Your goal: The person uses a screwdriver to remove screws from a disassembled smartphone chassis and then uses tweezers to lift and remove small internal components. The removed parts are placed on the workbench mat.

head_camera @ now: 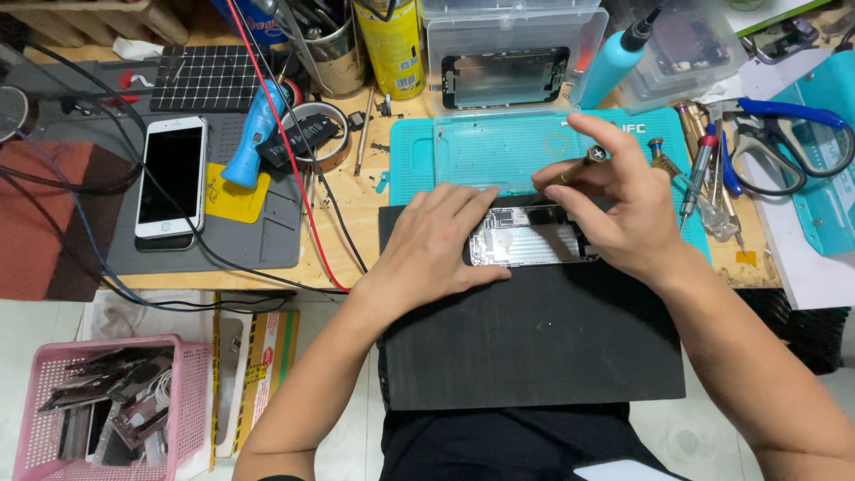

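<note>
Near the far edge of the black rectangular work board (534,347) lies an opened silver phone chassis (533,239). The left hand (436,245) presses flat on its left end, grasping nothing; the right hand (614,200) pinches a slim brass-handled screwdriver (579,165), tip probably seated inside. Keeping it upright avoids slipping.

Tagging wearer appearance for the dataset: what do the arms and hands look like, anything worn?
Both arms are bare to the frame's lower edge: no sleeves in view. The left hand and right hand show no gloves, rings, watch or wristband. Dark clothing shows at the lap.
</note>
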The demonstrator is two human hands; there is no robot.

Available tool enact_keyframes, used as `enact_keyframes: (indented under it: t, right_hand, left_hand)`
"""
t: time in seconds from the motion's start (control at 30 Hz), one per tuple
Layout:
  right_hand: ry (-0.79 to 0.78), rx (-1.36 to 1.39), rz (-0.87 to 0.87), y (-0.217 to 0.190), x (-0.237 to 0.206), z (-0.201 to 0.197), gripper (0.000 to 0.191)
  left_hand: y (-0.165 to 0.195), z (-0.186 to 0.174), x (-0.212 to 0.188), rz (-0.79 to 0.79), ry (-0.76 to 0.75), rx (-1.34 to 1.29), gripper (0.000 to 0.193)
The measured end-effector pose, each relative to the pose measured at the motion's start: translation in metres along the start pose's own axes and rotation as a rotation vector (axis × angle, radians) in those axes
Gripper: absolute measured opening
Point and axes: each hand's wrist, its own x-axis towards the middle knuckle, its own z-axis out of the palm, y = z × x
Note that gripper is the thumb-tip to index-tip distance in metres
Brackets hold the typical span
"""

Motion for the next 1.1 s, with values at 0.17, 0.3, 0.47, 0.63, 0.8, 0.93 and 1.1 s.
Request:
enact_keyframes:
  t: [0.17, 0.3, 0.47, 0.63, 0.8, 0.93, 1.1]
  right_hand:
    - [-0.039, -0.098, -0.103, -0.01, 0.006, 0.005, 0.064]
    - [-0.033, -0.142, -0.106, -0.01, 0.006, 0.016, 0.065]
    - [0.017, -0.168, -0.078, 0.0, 0.005, 0.024, 0.065]
    - [0.004, -0.086, -0.06, 0.01, 0.011, 0.029, 0.061]
    - [-0.045, -0.113, -0.096, 0.011, 0.021, 0.032, 0.058]
    - [-0.061, -0.106, -0.101, 0.011, 0.024, 0.038, 0.058]
    - [-0.058, -0.113, -0.095, 0.008, 0.024, 0.045, 0.059]
  left_hand:
    - [-0.004, 0.0, 0.001, -0.015, -0.002, -0.082, 0.092]
    - [-0.009, 0.014, 0.01, 0.016, -0.016, -0.107, 0.094]
    - [-0.02, 0.019, 0.006, 0.015, 0.088, -0.129, 0.091]
    - [-0.031, 0.016, -0.002, -0.04, 0.109, -0.188, 0.077]
    - [-0.034, 0.015, -0.003, -0.106, 0.07, -0.216, 0.074]
    - [-0.037, 0.016, -0.003, -0.071, 0.086, -0.206, 0.073]
    - [-0.041, 0.016, -0.009, -0.063, 0.094, -0.193, 0.073]
